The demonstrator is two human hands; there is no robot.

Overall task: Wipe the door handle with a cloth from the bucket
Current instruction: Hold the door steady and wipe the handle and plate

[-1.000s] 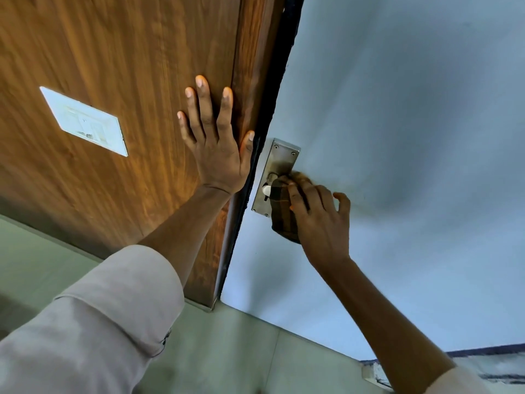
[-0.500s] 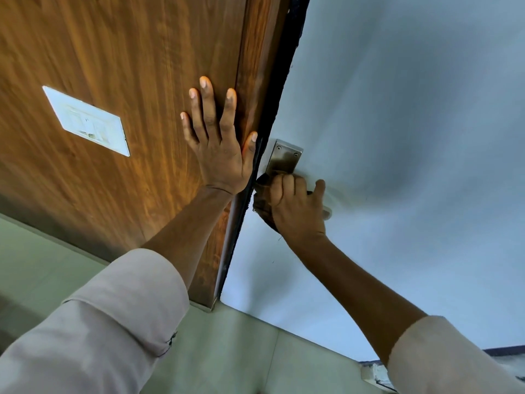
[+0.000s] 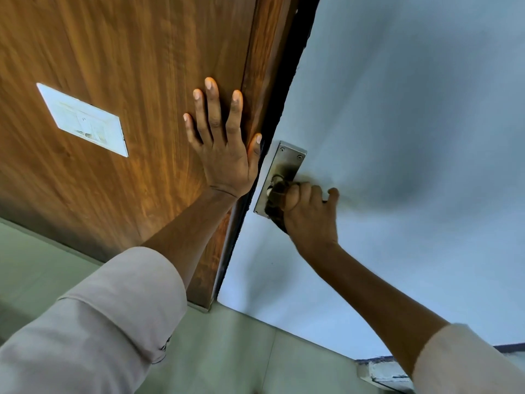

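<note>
Two hands working. Right hand fisted around dark brown crumpled cloth, pressed on brushed-steel door handle plate. Farther left, left hand spread flat on brown wooden panel. Wiping under way; next likely rubbing the upper plate.

Wood-grained brown door, dark cloth, silver handle plate.
</note>
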